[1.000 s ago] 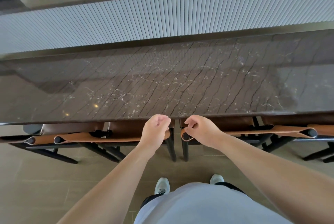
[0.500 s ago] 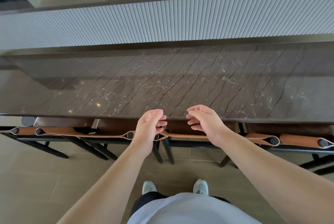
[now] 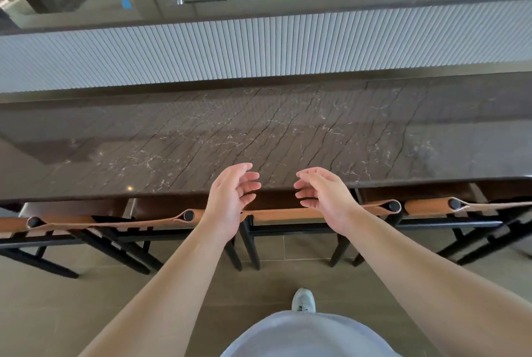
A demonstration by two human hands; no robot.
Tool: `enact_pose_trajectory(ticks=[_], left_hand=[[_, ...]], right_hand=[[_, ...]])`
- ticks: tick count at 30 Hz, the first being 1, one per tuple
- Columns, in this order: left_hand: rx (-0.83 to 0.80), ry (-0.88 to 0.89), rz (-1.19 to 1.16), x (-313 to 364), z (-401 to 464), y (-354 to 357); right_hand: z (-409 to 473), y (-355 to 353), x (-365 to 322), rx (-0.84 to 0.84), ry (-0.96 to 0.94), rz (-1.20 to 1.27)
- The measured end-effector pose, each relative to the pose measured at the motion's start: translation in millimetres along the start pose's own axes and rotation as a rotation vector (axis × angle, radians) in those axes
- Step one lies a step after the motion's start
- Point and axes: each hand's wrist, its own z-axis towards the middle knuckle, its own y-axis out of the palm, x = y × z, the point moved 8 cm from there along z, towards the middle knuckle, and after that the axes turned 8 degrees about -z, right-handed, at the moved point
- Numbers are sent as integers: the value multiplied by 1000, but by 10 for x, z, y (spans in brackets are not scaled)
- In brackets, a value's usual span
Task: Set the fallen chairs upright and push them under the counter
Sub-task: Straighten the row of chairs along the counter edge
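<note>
A: Hands? Left hand (image 3: 230, 198) and right hand (image 3: 325, 198) both loose, fingers spread — holding nothing, hovering above the counter (image 3: 259, 132) edge.
B: Chairs?
A: Upright, tucked under it — left chair (image 3: 138, 222), middle chair (image 3: 282, 215), right chair (image 3: 431, 207). Shoe (image 3: 303, 300) on the tiles.

Head camera, steeply downward, close over counter (image 3: 259, 137), edges seemingly distorted
</note>
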Motion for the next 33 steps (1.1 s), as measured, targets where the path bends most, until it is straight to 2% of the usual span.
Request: enact_pose_trajectory(ticks=[11,16,22,28,33], left_hand=[[-90,-21,-71,-117,-459,26],[-94,-44,-85,-228,-609,122],[-113,-33,-68,-328,-678,382],[-121,-22,-49,-482,-528,992],[-86,-77,-39,-824,-379,1938]], right_hand=[[-674,-38,74,58,-11,-4],[-856,-258,235,80,-3,-55],[-841,-627,31,64,-59,-64],[-602,-1351,-120,45,-88,-148],[-331,-2229,-3,19,-42,-126]])
